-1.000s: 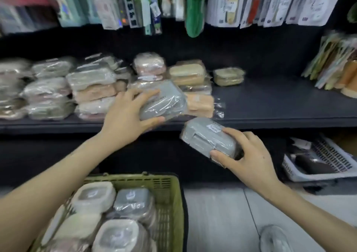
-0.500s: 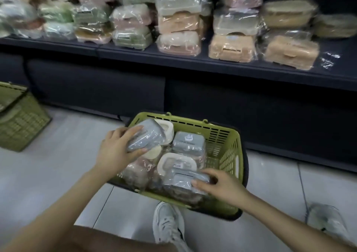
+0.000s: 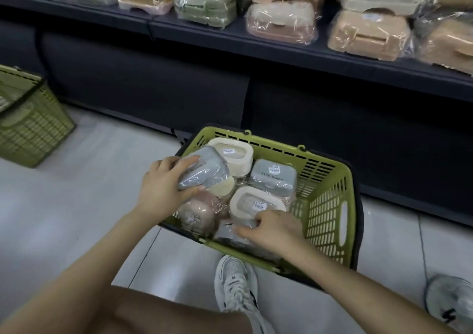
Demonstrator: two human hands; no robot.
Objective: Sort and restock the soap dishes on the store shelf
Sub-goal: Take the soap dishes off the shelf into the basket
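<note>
A green basket (image 3: 330,200) on the floor holds several wrapped soap dishes, grey, cream and pinkish. My left hand (image 3: 163,187) grips a grey wrapped soap dish (image 3: 202,172) over the basket's left side. My right hand (image 3: 273,227) lies low in the basket's near part, fingers curled onto a grey wrapped dish (image 3: 229,231) that is mostly hidden beneath it. A cream dish (image 3: 256,203) and another grey dish (image 3: 273,177) lie between the hands. More wrapped dishes, tan (image 3: 368,33), pink (image 3: 281,22) and green (image 3: 204,7), are stacked on the dark shelf (image 3: 256,42) above.
A second green basket (image 3: 28,118) stands on the floor at the left. My white shoe (image 3: 236,282) is just in front of the basket, another shoe (image 3: 453,305) at the lower right. The shelf's dark base panel rises behind the basket. Pale floor tiles lie to the left.
My view dropped from the shelf to the basket. Both hands came down from the shelf with grey dishes; the right one has pushed deeper into the basket, and the left has held over its left side.
</note>
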